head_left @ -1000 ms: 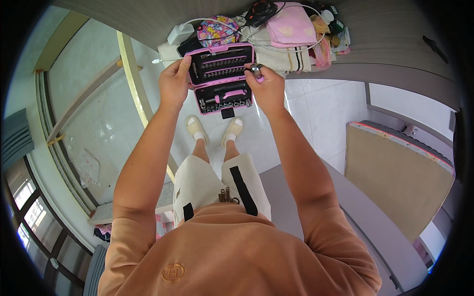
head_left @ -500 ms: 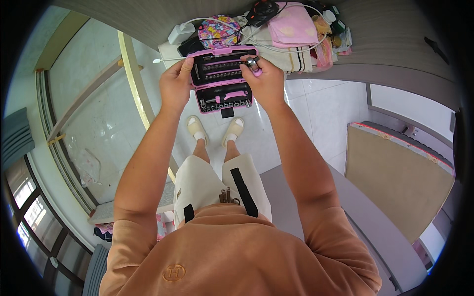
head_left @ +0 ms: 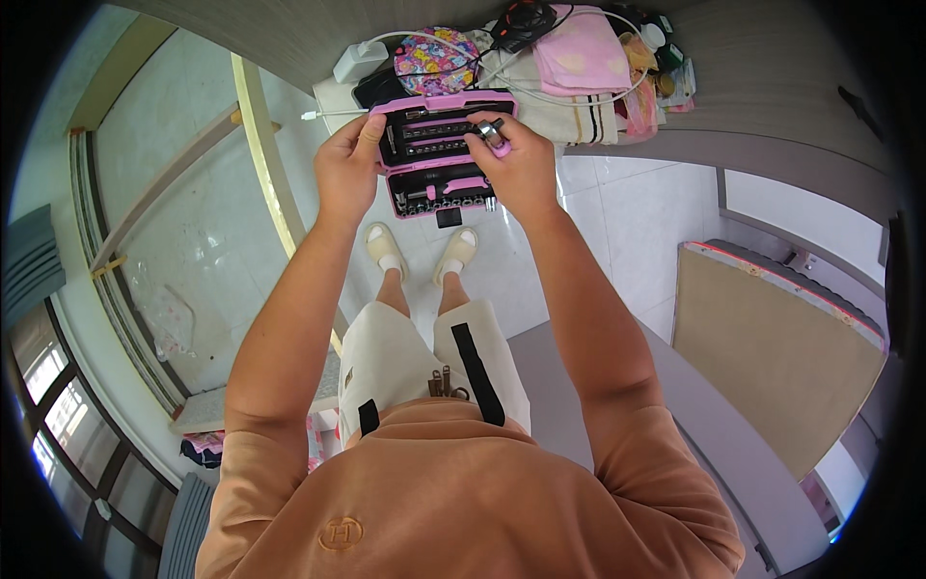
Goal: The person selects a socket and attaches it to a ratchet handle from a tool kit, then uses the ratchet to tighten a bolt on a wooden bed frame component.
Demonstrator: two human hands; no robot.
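A pink-rimmed black tool case (head_left: 446, 100) is spread open in front of me, its two halves hinged across the middle. My left hand (head_left: 345, 172) grips its left edge, thumb on top. Closed around a ratchet wrench (head_left: 490, 132) with a shiny round head and a pink handle, my right hand (head_left: 522, 172) is over the case's right side; the fingers hide part of the wrench. Rows of small bits (head_left: 434, 132) fill the far half. Pink-handled tools (head_left: 465, 185) and a row of metal sockets (head_left: 446, 204) lie in the near half.
On the ledge behind the case are a white plug adapter (head_left: 360, 63), a floral round pouch (head_left: 434, 63), a black corded device (head_left: 522, 24), a pink cloth (head_left: 582, 58) and white cables. A wooden beam (head_left: 258, 145) stands to the left; a brown panel (head_left: 772, 347) leans at right.
The case has shifted slightly right and its near half looks more foreshortened, tilted up. The wrench has turned a little in my right hand. Both hands keep their holds.
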